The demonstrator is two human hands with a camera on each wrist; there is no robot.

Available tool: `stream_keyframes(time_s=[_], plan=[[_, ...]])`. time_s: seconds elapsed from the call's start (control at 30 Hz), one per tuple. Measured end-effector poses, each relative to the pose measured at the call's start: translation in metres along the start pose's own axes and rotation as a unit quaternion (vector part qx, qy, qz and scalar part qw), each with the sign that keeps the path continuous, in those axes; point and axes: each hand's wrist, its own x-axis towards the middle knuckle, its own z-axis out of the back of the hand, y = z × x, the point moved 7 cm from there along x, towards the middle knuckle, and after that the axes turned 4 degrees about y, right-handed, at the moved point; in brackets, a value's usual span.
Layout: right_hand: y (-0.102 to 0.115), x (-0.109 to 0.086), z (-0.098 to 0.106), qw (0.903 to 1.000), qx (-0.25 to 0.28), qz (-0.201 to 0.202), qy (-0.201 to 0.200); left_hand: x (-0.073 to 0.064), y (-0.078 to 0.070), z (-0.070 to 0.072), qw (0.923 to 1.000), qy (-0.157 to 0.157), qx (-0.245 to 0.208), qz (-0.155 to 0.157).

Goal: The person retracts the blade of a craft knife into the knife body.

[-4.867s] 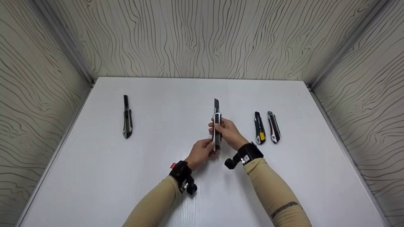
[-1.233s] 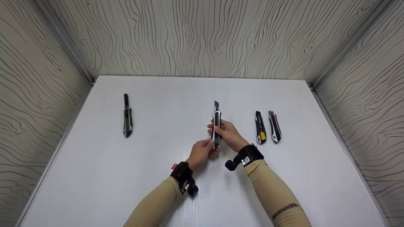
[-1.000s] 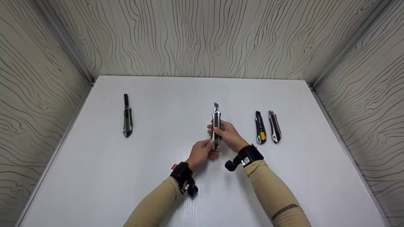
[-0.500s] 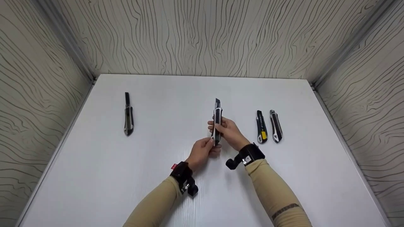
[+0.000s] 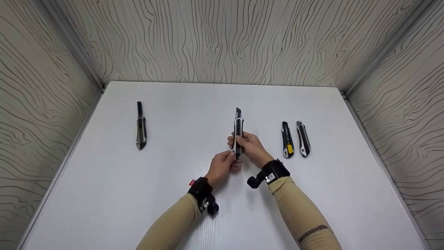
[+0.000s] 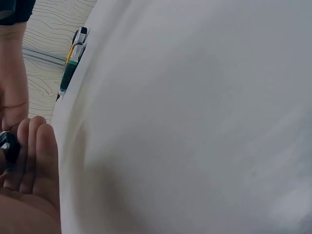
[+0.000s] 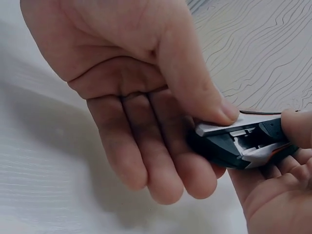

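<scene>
A silver and black snap-off utility knife (image 5: 238, 126) is held over the middle of the table, its short length of blade pointing to the far wall. My right hand (image 5: 253, 147) grips the handle's middle, thumb on its top face. Below it my left hand (image 5: 221, 166) pinches the tail end. In the right wrist view the left hand (image 7: 141, 112) has its thumb pressed on the end of the knife (image 7: 251, 141), other fingers loosely extended. At that view's lower right, the right hand (image 7: 287, 195) holds the body. Only the knife's tail (image 6: 9, 148) shows in the left wrist view.
On the white table (image 5: 187, 114), another utility knife (image 5: 141, 133) lies at the left, with a dark strip at its front. A black and yellow utility knife (image 5: 287, 140) and a dark red and silver one (image 5: 303, 139) lie side by side at right. Wood-grain panels (image 5: 222, 41) enclose the table.
Compared with 4.9 seconds ago, less blade sticks out of the held knife; most of that shows by one second ago. The knife then sits slightly farther up the view. Both hands keep their holds.
</scene>
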Motion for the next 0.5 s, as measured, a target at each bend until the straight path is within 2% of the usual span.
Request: stream_keyframes(time_s=[0.27,0.5], plan=[[0.0005,-0.0018,0.0021,0.9994,-0.033,0.006,0.0,0.0016,-0.0003,-0.0028,0.9999,0.001,-0.001,0.014],[0.0011,-0.0037,0.0012,0.9993,-0.032,0.01,0.018,0.0022,0.0036,-0.0034,0.9999,-0.006,-0.007,0.01]])
